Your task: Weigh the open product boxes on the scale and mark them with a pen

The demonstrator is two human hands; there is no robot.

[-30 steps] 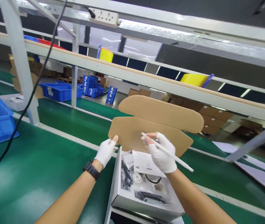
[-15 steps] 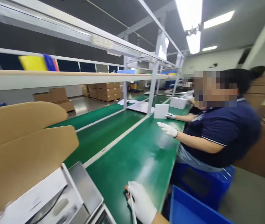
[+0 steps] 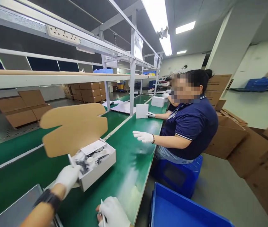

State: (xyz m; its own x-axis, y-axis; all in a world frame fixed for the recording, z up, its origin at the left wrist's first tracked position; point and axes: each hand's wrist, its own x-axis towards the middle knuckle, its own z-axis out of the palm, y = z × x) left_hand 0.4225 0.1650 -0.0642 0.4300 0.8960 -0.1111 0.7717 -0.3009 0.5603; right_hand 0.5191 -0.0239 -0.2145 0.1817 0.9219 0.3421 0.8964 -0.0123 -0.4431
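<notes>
My left hand (image 3: 69, 178), gloved in white with a black band at the wrist, grips the near left side of an open white box (image 3: 100, 171). The box's brown cardboard lid (image 3: 74, 129) stands raised behind it. Inside lie a white leaflet or flat carton (image 3: 93, 147), a dark cable and several small parts too cluttered to name. My right hand (image 3: 113, 211), also gloved but with bare fingertips showing, is closed near the bench's front edge. A thin white stick-like item (image 3: 102, 209) is in its fingers; its exact kind cannot be made out.
A metal-topped scale (image 3: 18, 208) sits at lower left on the green bench (image 3: 124, 167). A co-worker (image 3: 192, 126) in gloves sits ahead on the right, one hand at a white box (image 3: 142, 111). A blue bin (image 3: 181, 208) stands beside the bench; a shelf frame (image 3: 133, 78) rises behind.
The open box has moved from the scale forward and right over the bench, with my left hand now visible on it. My right hand stays closed low down. The view has turned right.
</notes>
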